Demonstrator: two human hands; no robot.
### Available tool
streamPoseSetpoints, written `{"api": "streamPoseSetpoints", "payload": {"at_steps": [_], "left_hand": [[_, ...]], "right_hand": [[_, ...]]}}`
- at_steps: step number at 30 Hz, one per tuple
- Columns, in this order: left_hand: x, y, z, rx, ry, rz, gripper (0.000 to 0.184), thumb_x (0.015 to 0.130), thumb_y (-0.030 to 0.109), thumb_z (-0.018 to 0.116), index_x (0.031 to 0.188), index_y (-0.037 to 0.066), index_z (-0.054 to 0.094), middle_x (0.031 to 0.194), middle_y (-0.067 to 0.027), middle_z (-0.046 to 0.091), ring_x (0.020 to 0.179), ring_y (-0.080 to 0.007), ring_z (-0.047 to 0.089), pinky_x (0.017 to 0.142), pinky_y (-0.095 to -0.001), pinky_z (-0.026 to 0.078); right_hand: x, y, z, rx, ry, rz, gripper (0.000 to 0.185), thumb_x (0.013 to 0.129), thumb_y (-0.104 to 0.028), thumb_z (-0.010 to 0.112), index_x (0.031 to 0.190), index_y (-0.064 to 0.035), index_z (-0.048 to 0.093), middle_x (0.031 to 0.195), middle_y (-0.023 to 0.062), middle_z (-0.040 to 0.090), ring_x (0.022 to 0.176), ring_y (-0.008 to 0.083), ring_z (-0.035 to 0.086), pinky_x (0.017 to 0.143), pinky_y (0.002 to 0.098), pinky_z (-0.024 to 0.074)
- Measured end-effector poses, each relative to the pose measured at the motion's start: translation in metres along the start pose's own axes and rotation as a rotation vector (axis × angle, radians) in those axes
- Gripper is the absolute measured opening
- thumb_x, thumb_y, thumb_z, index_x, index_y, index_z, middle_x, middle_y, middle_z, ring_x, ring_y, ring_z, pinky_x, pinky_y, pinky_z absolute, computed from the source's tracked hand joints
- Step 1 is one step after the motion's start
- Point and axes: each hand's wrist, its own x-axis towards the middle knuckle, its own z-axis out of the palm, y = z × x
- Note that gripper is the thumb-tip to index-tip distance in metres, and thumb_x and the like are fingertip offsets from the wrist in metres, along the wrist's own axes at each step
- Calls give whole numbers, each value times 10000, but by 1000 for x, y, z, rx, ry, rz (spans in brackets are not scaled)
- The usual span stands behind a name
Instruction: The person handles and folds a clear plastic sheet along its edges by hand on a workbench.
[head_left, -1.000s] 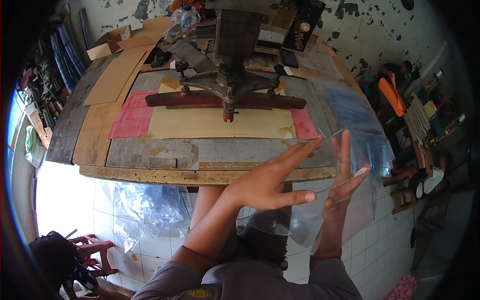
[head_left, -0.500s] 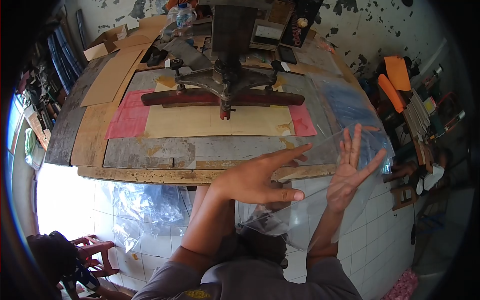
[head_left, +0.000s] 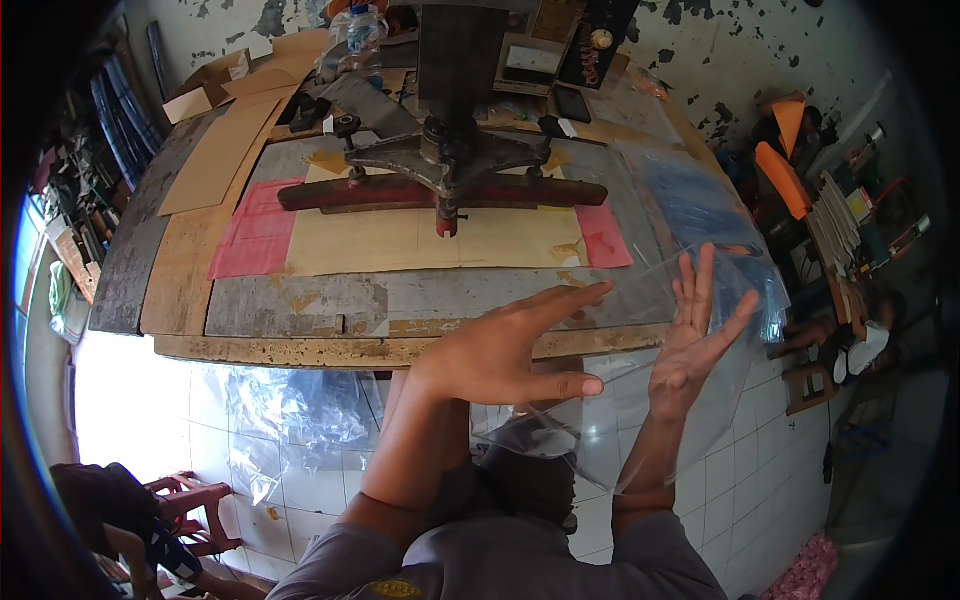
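The clear plastic sheet (head_left: 600, 435) hangs between the left hand (head_left: 490, 350) and right hand (head_left: 685, 355), near the front edge of the worktop (head_left: 270, 349). Both hands are spread, neither visibly pinching; exact contact is hard to tell. Such limp film probably opens best under light, even pressure from flat fingers, away from the wooden edge, to avoid creases or snags.

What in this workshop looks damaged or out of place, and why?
The wall looks damaged: its pale surface is broken by dark, flaking patches. The crumpled clear plastic below the worktable's near edge looks untidy, perhaps discarded.
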Motion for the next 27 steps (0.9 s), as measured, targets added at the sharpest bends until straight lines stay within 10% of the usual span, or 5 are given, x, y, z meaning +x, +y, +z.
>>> {"api": "streamPoseSetpoints", "payload": {"at_steps": [10,16,27], "left_hand": [[-13,-7,-25,100,56,73,760,853,455,813,1421,10,572,1475,-226,541,1379,-401,517,1153,-454,412],[7,-34,-20,-237,245,167,1109,806,784,653,1578,35,381,1561,-209,453,1440,-369,438,1177,-506,316],[39,-45,14,-674,425,210,1235,776,870,573,1641,72,200,1501,-221,472,1329,-349,517,1077,-506,412]], "right_hand": [[24,-12,-12,-52,227,-116,1125,902,-707,601,1671,-201,-47,1682,293,189,1527,475,270,1219,607,130],[35,-17,-8,-52,359,-150,1020,954,-590,553,1667,-126,-11,1684,272,200,1542,453,238,1229,618,78],[28,-15,33,-11,309,-164,970,975,-557,551,1650,-51,72,1669,263,238,1536,432,260,1240,572,152]]}}
